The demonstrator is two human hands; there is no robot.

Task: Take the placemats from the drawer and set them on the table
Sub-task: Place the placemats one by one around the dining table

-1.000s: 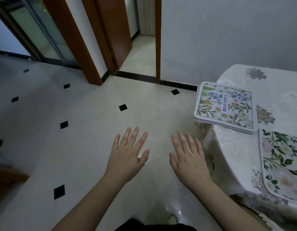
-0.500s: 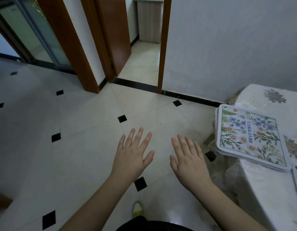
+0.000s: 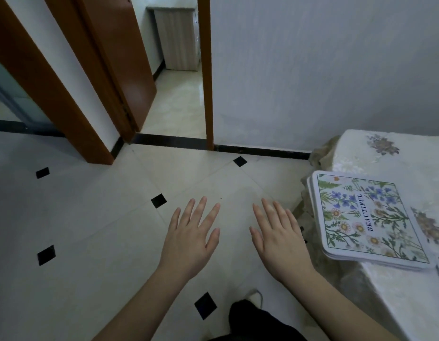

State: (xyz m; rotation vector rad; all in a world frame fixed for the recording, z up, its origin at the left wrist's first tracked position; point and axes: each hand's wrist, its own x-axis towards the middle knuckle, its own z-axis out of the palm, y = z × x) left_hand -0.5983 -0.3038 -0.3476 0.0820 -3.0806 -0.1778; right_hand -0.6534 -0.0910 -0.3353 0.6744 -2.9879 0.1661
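both hands, left hand (image 3: pixel 188 242) and right hand (image 3: pixel 280 244), spread flat and empty over the floor; placemats (image 3: pixel 366 217) stacked on the table (image 3: pixel 361 153), just right of the right fingertips. next: likely spreading them out.

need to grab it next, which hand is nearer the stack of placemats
Right. The right hand is just left of the stack of placemats; the left hand is farther left.

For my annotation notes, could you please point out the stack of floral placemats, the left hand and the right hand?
stack of floral placemats (image 3: pixel 368 217), head view, top mat's printed face.
left hand (image 3: pixel 188 242), head view, back.
right hand (image 3: pixel 281 244), head view, back.
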